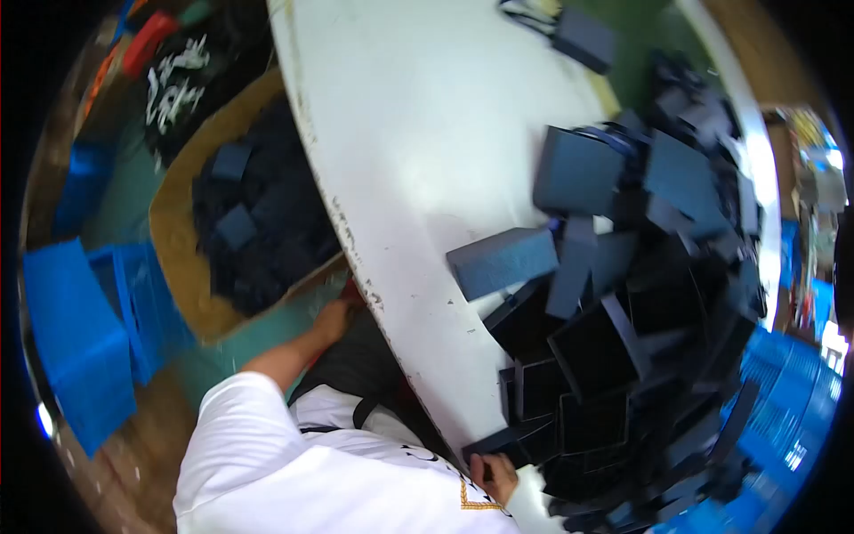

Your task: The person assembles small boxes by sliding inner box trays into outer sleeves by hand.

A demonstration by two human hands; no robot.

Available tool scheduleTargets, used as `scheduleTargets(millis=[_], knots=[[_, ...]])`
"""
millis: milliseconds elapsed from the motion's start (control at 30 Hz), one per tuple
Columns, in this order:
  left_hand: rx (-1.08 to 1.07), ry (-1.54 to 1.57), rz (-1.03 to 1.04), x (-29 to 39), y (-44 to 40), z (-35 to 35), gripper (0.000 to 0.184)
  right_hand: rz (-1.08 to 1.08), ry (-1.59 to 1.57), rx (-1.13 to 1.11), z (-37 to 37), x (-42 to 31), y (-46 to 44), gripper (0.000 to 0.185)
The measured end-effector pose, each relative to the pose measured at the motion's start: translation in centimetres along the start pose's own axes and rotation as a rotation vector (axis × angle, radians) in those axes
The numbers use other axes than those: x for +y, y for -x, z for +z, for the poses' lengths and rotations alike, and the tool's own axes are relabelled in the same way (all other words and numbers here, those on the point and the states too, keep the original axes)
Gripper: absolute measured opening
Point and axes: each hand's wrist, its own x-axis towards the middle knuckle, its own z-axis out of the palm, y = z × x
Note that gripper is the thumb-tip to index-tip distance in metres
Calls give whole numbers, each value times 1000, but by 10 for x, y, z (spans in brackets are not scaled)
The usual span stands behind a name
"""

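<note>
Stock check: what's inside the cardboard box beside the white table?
The cardboard box holds heaped dark pieces, with two blue-grey blocks on top. Lower layers and the bottom are covered.

Box pile (pixel 592 343) on table (pixel 400 133), right; carton (pixel 176 236) of boxes (pixel 236 227) left of table

A chipped-edged white table (pixel 400 116) stands over green floor (pixel 131 200), blue containers (pixel 80 334) on both sides.

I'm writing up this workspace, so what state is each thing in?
Dark boxes: heaped untidily, some apparently open.
Cardboard box: open, filled with dark items.
White table: edge chipped.
Blue baskets: seemingly stacked.
Left hand: below the table edge, grip unclear.
Right hand: fingers bent, at the heap's edge.
</note>
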Motion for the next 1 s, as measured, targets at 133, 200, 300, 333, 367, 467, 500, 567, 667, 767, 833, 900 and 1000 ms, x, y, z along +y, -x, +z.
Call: scheduleTargets(millis=[133,200,300,333,367,467,500,567,667,767,833,900,1000], knots=[[360,252,479,4,25,-24,22,-252,145,378,35,14,1,16],[466,270,765,45,64,-68,23,-209,186,495,45,-2,2,17],[726,174,1413,118,86,-102,26,-378,235,661,53,9,0,18],[665,289,1345,140,87,-106,34,-382,261,674,52,7,0,19],[733,165,1245,162,81,-113,53,-385,281,695,53,4,1,22],[550,426,960,235,33,-110,90,-353,330,654,48,-4,10,26],[503,318,934,254,35,-120,78,-349,345,675,47,-7,12,27],[398,329,981,271,32,-124,59,-335,373,700,49,-11,20,31],[592,-34,1288,249,49,-132,50,-316,363,795,55,-12,30,35],[786,-118,1510,208,59,-137,55,-283,322,833,60,-20,38,34],[688,-45,1588,185,62,-136,55,-308,178,806,67,-37,32,32],[662,-2,1677,169,61,-128,56,-333,-19,765,77,-58,20,30],[529,-238,1520,164,70,-122,52,-454,67,648,82,-93,-12,37]])
